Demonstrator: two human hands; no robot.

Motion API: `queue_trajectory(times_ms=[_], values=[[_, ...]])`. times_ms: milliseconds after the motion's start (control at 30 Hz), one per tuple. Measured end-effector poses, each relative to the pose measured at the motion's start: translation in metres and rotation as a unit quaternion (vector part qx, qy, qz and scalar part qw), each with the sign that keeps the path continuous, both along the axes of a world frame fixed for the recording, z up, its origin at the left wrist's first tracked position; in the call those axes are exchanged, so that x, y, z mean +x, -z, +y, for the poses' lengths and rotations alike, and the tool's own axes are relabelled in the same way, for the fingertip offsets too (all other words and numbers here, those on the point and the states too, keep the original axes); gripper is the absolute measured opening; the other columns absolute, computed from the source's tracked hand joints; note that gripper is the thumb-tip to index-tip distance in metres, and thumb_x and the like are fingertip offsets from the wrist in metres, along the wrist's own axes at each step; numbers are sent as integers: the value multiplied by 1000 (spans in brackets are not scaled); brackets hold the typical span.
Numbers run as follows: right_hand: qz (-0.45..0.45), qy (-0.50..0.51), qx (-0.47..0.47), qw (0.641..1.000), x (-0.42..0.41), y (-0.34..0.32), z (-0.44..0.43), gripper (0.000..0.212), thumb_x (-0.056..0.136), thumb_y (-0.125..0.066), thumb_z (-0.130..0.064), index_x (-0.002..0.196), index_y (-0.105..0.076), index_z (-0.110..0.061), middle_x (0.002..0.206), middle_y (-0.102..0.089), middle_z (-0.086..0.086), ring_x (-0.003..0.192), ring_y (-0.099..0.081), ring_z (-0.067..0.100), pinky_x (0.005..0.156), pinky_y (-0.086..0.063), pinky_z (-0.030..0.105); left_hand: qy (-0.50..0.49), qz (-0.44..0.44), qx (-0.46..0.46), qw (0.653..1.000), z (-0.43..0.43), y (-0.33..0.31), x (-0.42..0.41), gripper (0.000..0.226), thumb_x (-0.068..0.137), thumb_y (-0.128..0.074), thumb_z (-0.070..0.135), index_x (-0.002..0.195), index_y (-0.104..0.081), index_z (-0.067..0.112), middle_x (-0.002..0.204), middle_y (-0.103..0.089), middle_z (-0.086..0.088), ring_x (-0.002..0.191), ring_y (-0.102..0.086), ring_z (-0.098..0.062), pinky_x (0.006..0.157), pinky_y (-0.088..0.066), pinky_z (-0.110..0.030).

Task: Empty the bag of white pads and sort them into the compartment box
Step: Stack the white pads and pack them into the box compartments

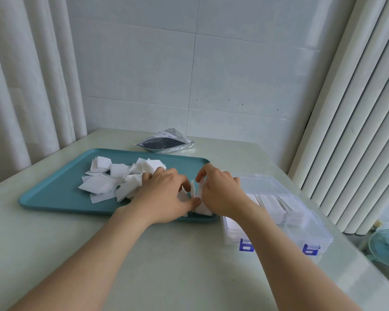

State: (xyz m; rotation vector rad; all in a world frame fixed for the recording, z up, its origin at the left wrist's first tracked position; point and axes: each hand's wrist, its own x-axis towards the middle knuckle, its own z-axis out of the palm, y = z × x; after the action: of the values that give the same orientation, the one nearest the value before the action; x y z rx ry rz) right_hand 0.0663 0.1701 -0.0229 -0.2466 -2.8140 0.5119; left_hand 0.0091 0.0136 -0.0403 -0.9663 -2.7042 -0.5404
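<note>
I'm gripping a small stack (197, 194) of white pads with both hands, standing it on edge over the near right corner of the tray (54, 194). My left hand (164, 191) braces it with thumb and curled fingers, and my right hand (220, 194) pinches its top. The box (301, 223) sits just right of the tray, latches facing me, so my right hand is nearer for the carry. Loose pads (103, 182) lie left; the bag (164, 143) lies on the table (166, 254) beyond, seemingly emptied
</note>
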Motion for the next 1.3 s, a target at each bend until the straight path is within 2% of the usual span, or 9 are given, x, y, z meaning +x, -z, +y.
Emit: queue_trajectory(times_ms=[133, 267, 400, 567, 700, 933, 1067, 1167, 1300], values=[[6, 7, -19, 1000, 0, -1, 1, 38, 84, -45, -8, 113, -54, -31, 97, -62, -7, 101, -50, 21, 89, -30, 38, -12, 0, 44, 999, 4, 0, 0, 18, 94, -56, 47, 95, -70, 36, 96, -51, 9, 108, -45, -23, 83, -33, -39], [139, 2, -202, 969, -4, -5, 7, 34, 86, -50, -6, 109, -62, -27, 86, -67, -3, 81, -60, 18, 76, -48, 32, -23, 11, 187, 982, 5, -3, -4, 11, 91, -65, 31, 89, -75, 31, 90, -64, 10, 101, -54, -23, 82, -41, -35], [189, -41, -329, 924, 0, -12, 7, 27, 97, -56, -4, 111, -71, -21, 87, -72, 0, 66, -60, 5, 60, -47, 20, -1, -141, 323, 936, 3, -14, 0, 15, 88, -63, 16, 82, -75, 23, 79, -74, 7, 83, -69, -17, 76, -52, -32], [194, -96, -388, 896, 6, -17, -1, 22, 97, -62, 1, 103, -77, -13, 91, -75, -1, 73, -72, 14, 63, -57, 25, 78, -371, 444, 812, 5, -26, 10, 18, 97, -45, 5, 98, -62, -3, 100, -76, -20, 95, -76, -32, 91, -62, -45], [181, -132, -417, 881, 8, -18, -4, 17, 95, -67, 1, 100, -77, -12, 89, -76, 3, 82, -75, 27, 67, -64, 37, 163, -504, 485, 696, 2, -33, 15, 42, 102, -32, 19, 115, -68, 0, 108, -73, -23, 96, -72, -34, 99, -55, -52], [183, -114, -282, 935, 1, -12, -3, 12, 92, -73, -24, 103, -77, -23, 85, -76, -9, 85, -71, 13, 88, -60, 43, 163, -536, 451, 695, -5, -35, 16, 22, 86, -46, 17, 94, -60, 3, 82, -54, -14, 65, -48, -23, 66, -45, -35], [95, -144, -316, 933, 6, -19, -5, 47, 85, -61, -29, 131, -68, -26, 117, -73, -9, 114, -64, 2, 105, -50, 35, 99, -518, 498, 689, -1, -35, 13, 17, 91, -49, 2, 97, -64, -1, 81, -54, -13, 61, -47, -20, 66, -43, -34], [54, -166, -213, 961, 13, -20, -12, 77, 74, -81, -37, 145, -51, -39, 134, -61, -17, 129, -53, 0, 109, -43, 30, 67, -519, 500, 690, 1, -34, 12, 15, 97, -55, 6, 104, -67, 3, 79, -63, -10, 61, -57, -18, 64, -51, -31], [123, -172, -98, 973, 11, -16, -23, 57, 69, -87, -37, 123, -66, -35, 106, -69, -16, 106, -60, 10, 101, -48, 36, 67, -521, 481, 702, 1, -32, 12, 11, 100, -55, 10, 100, -66, 8, 74, -65, -10, 61, -63, -21, 57, -54, -29]])
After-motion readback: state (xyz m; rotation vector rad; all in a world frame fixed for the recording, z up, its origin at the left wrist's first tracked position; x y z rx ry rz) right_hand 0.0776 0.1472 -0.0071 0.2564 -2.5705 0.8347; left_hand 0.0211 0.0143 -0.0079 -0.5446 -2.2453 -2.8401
